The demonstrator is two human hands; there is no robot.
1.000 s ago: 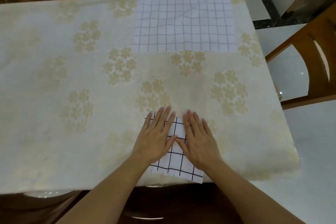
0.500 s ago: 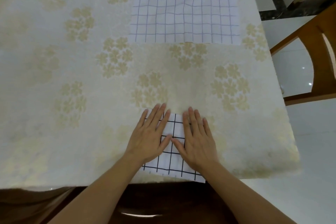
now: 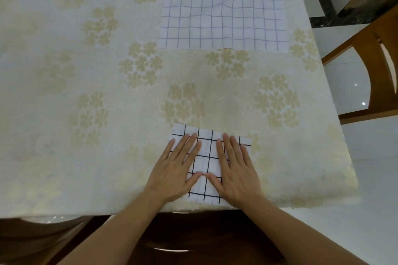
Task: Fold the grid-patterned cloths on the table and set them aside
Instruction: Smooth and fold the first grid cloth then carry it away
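The table carries a cream cover printed with pale floral clusters. All positions below are given relative to the table.

Folded cloth: white with a black grid, folded into a compact rectangle. It lies flat at the table's near edge, right of centre, with its near border just at that edge.

Left hand: palm down on the left half of the folded cloth. Fingers are straight and slightly spread, pressing flat on the fabric; nothing is pinched or gripped. The outer fingers overlap the cloth's left border.

Right hand: palm down on the right half of the same cloth. Fingers are straight and slightly spread, pressing flat. The two thumbs point toward each other and nearly meet over the cloth's middle (whether their tips touch cannot be determined).

Flat cloth: white with a thin purple grid, unfolded, lightly wrinkled near its centre. It lies at the table's far edge, right of centre, well apart from the folded cloth.

Chairs: one wooden chair stands off the table's right side; parts of others show beyond the far edge and below the near edge.
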